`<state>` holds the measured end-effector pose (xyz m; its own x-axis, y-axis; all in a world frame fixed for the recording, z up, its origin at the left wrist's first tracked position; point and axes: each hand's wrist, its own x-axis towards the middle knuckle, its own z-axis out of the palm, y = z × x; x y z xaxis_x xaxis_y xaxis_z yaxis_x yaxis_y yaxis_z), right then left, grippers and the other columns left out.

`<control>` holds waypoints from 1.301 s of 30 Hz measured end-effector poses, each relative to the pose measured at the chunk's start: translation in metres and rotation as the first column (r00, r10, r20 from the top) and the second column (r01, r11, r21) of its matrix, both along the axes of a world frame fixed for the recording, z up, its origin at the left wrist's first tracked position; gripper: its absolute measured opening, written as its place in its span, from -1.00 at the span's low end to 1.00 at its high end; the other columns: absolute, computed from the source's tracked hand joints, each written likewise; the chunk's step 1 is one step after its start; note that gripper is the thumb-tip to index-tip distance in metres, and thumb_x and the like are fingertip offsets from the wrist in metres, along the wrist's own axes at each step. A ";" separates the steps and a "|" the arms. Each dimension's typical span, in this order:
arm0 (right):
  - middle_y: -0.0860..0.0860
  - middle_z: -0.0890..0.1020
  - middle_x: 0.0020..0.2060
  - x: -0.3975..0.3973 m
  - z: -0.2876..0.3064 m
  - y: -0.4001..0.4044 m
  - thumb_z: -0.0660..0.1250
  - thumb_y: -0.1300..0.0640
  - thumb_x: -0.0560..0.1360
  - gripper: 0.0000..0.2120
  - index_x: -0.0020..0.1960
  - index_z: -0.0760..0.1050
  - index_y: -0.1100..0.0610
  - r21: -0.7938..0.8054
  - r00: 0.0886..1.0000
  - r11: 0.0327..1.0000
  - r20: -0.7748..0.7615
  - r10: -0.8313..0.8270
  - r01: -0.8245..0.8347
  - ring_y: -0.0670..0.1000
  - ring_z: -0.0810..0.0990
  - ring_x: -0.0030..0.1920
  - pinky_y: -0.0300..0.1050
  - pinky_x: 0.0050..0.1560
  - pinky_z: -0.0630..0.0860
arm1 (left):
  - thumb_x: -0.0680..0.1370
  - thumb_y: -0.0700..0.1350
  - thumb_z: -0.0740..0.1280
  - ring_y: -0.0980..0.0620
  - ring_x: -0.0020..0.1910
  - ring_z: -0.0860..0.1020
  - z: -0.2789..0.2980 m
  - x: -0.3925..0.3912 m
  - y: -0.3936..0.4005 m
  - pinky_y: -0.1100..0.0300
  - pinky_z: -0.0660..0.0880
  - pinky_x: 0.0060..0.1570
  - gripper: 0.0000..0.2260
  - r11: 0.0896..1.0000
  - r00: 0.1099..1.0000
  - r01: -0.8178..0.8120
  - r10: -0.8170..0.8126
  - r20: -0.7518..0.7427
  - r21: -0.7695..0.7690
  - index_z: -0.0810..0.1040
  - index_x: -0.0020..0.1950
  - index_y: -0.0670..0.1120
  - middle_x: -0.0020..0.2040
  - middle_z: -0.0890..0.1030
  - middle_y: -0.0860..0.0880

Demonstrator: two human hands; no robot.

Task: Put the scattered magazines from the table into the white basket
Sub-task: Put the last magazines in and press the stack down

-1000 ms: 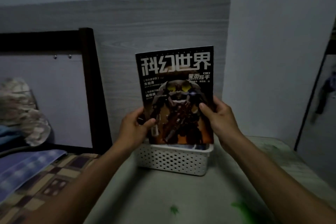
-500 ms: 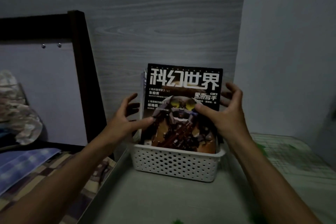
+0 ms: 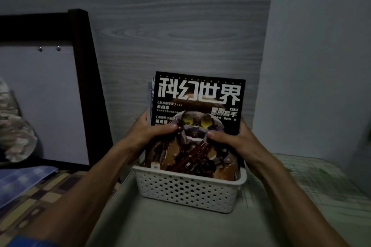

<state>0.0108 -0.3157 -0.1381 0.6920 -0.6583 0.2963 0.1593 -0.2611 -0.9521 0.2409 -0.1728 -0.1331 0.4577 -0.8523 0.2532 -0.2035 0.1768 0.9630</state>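
A stack of magazines [image 3: 197, 94] stands upright in the white perforated basket [image 3: 188, 190] on the table, leaning toward the grey wood-grain wall. The front one has a black cover with large white characters and a robot picture. My left hand [image 3: 149, 133] grips the stack's left edge, thumb across the cover. On the other side my right hand [image 3: 234, 139] holds the right edge, its thumb also pressed on the cover. The other magazines show only as thin edges behind the front one.
The pale table [image 3: 180, 226] runs toward me from the basket, with a green-patterned mat [image 3: 313, 178] on its right. A dark bed frame post [image 3: 88, 86] stands left of the basket, with checked bedding [image 3: 30, 190] and a blue cloth below it.
The magazine went down from the air into the basket. My hands opened for a moment, then closed on both sides of the stack.
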 end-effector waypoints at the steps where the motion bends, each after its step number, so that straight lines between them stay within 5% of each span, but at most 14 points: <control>1: 0.01 0.59 0.25 0.000 -0.001 0.000 0.67 -0.01 0.11 -0.04 0.41 0.29 -0.04 -0.007 0.999 1.000 0.027 -0.019 0.019 0.07 0.62 0.18 0.15 0.16 0.59 | 0.12 0.06 0.68 -0.15 0.08 0.66 -0.002 0.001 0.001 -0.08 0.61 0.01 -0.23 0.999 1.000 -0.022 0.023 0.002 -0.030 0.49 0.27 -0.02 0.10 0.68 -0.13; 8: -0.16 0.61 0.20 -0.013 0.007 -0.010 0.70 -0.06 0.09 0.01 0.42 0.25 -0.19 -0.227 0.987 0.971 0.153 -0.044 0.079 -0.09 0.61 0.19 -0.21 0.04 0.60 | 0.13 0.08 0.68 -0.08 0.16 0.63 0.000 -0.001 0.000 -0.02 0.61 0.03 -0.13 0.980 0.974 -0.029 0.072 0.216 -0.196 0.41 0.34 -0.12 0.18 0.63 -0.14; 15: -0.24 0.48 0.32 -0.024 -0.003 -0.026 0.69 -0.19 0.03 0.22 0.48 0.02 -0.30 -0.318 0.989 0.948 -0.144 -0.043 -0.005 -0.23 0.52 0.24 -0.20 0.21 0.49 | 0.13 0.18 0.64 0.15 0.13 0.62 -0.006 -0.009 -0.004 0.15 0.60 0.09 -0.19 0.999 0.940 -0.011 -0.005 0.341 0.047 0.44 0.31 0.03 0.13 0.66 0.09; 18: -0.28 0.50 0.25 -0.024 -0.001 -0.020 0.65 -0.28 0.00 0.20 0.48 0.07 -0.28 -0.345 0.979 0.933 -0.131 -0.155 0.101 -0.32 0.52 0.16 -0.29 0.12 0.48 | 0.11 0.27 0.61 0.20 0.12 0.61 -0.017 -0.017 -0.001 0.17 0.57 0.10 -0.19 0.995 0.938 -0.094 0.078 0.337 0.031 0.46 0.29 0.09 0.14 0.65 0.13; 21: -0.23 0.53 0.20 -0.022 -0.004 -0.007 0.59 -0.33 0.05 0.07 0.46 0.19 -0.23 -0.353 0.954 0.904 -0.087 -0.288 0.240 -0.18 0.56 0.13 -0.21 0.07 0.51 | 0.07 0.31 0.59 0.19 0.13 0.59 -0.025 -0.025 -0.005 0.13 0.56 0.10 -0.17 0.981 0.940 -0.193 0.191 0.283 -0.020 0.44 0.29 0.15 0.14 0.63 0.16; 26: -0.06 0.52 0.32 -0.021 -0.017 0.002 0.59 -0.14 0.23 -0.11 0.44 0.23 -0.11 -0.280 0.937 0.936 -0.212 -0.278 0.215 -0.03 0.52 0.20 -0.05 0.19 0.46 | 0.13 -0.04 0.68 0.29 0.16 0.47 -0.017 -0.021 -0.008 0.30 0.44 0.13 -0.14 0.987 0.916 -0.070 0.006 0.400 0.145 0.24 0.18 0.45 0.11 0.48 0.36; 28: -0.03 0.47 0.36 -0.024 -0.026 0.001 0.59 -0.10 0.25 -0.11 0.44 0.21 -0.11 -0.235 0.923 0.950 -0.277 -0.267 0.204 0.02 0.50 0.24 -0.04 0.22 0.42 | 0.12 -0.02 0.68 0.25 0.17 0.45 -0.022 -0.025 -0.007 0.32 0.42 0.05 -0.17 0.983 0.917 -0.139 0.082 0.391 0.119 0.28 0.18 0.42 0.09 0.47 0.39; 31: -0.10 0.45 0.31 -0.034 -0.046 0.017 0.56 -0.27 0.21 -0.12 0.41 0.21 -0.26 -0.032 0.942 0.960 -0.185 -0.279 0.278 -0.01 0.51 0.22 -0.01 0.20 0.46 | 0.14 0.16 0.64 0.09 0.30 0.41 -0.035 -0.032 0.008 0.03 0.44 0.23 -0.12 0.962 0.929 -0.267 0.240 0.280 0.059 0.33 0.38 0.23 0.31 0.45 0.20; 33: -0.15 0.47 0.32 -0.044 -0.061 0.028 0.56 -0.34 0.15 -0.11 0.37 0.20 -0.44 0.091 0.980 0.977 -0.067 -0.188 0.193 -0.01 0.57 0.22 0.09 0.22 0.54 | 0.11 0.22 0.63 0.15 0.25 0.47 -0.049 -0.030 0.029 0.07 0.53 0.14 -0.01 0.987 0.979 -0.158 0.154 0.132 0.015 0.23 0.45 0.33 0.34 0.40 0.23; 35: -0.20 0.46 0.35 -0.052 -0.072 0.033 0.61 -0.27 0.13 0.02 0.41 0.07 -0.51 0.044 0.992 0.994 -0.074 -0.101 0.104 -0.09 0.56 0.26 0.06 0.25 0.54 | 0.08 0.11 0.67 0.34 0.08 0.54 -0.061 -0.035 0.050 0.32 0.58 -0.11 0.03 0.998 0.991 -0.043 0.036 0.126 0.050 0.18 0.39 0.49 0.20 0.41 0.42; 39: -0.50 0.42 0.18 -0.051 -0.086 0.033 0.62 -0.15 0.20 0.11 0.44 -0.10 -0.51 -0.178 0.953 0.957 -0.160 -0.257 0.229 -0.38 0.53 0.13 -0.27 0.09 0.52 | 0.14 -0.01 0.68 0.53 -0.09 0.53 -0.084 -0.046 0.045 0.56 0.46 -0.28 -0.09 0.966 0.927 -0.255 0.229 0.296 0.049 0.19 0.24 0.47 0.02 0.48 0.39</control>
<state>-0.0406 -0.2822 -0.2244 0.5677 -0.7690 0.2939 -0.0973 -0.4172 -0.9036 0.1950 -0.1273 -0.2171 0.5718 -0.7488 0.3353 -0.4983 0.0077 0.8670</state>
